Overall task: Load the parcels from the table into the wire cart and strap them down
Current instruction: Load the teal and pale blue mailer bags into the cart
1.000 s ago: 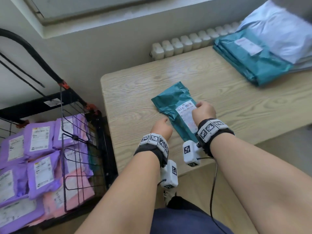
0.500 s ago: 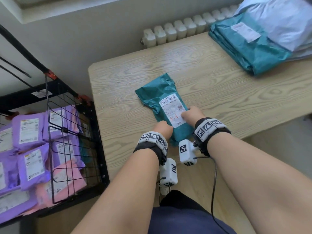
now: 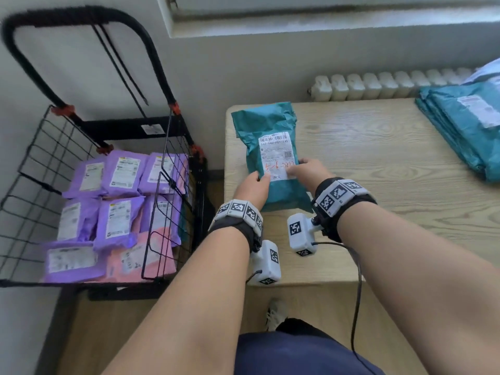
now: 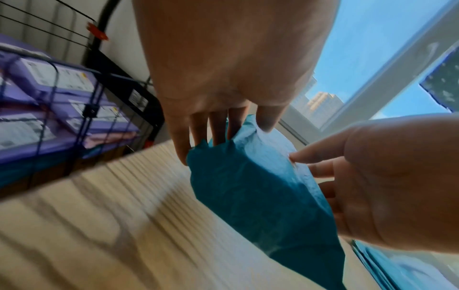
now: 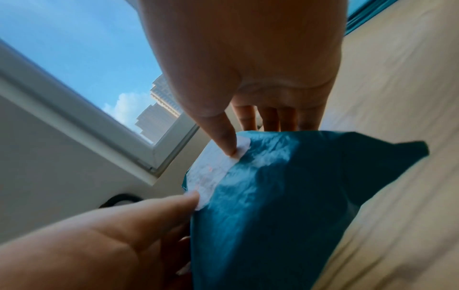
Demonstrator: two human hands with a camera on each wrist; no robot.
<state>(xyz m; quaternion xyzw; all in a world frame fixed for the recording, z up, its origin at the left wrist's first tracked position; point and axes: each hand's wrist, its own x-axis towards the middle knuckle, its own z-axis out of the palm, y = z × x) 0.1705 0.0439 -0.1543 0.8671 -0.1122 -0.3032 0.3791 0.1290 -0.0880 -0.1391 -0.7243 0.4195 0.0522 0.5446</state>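
Note:
A teal parcel (image 3: 266,131) with a white label is lifted off the wooden table (image 3: 378,171) near its left end. My left hand (image 3: 254,184) grips its left side, thumb on top and fingers under the bag. My right hand (image 3: 305,171) grips the right side, thumb pressing the label. In the left wrist view the teal parcel (image 4: 250,188) hangs between my left hand (image 4: 218,125) and my right hand (image 4: 367,192). The right wrist view shows my right hand (image 5: 250,127) with its thumb on the teal parcel (image 5: 285,196). The black wire cart (image 3: 32,163) stands to the left.
The cart holds several purple parcels (image 3: 119,174) and pink ones (image 3: 159,255). A stack of teal parcels (image 3: 465,125) lies at the table's right end. A radiator (image 3: 378,85) runs along the wall behind the table. The cart's black handle (image 3: 81,16) rises at the back.
Both hands have closed on the teal parcel and lifted it from the table's middle toward the left edge, nearer the cart. The head view swung left, showing the whole cart.

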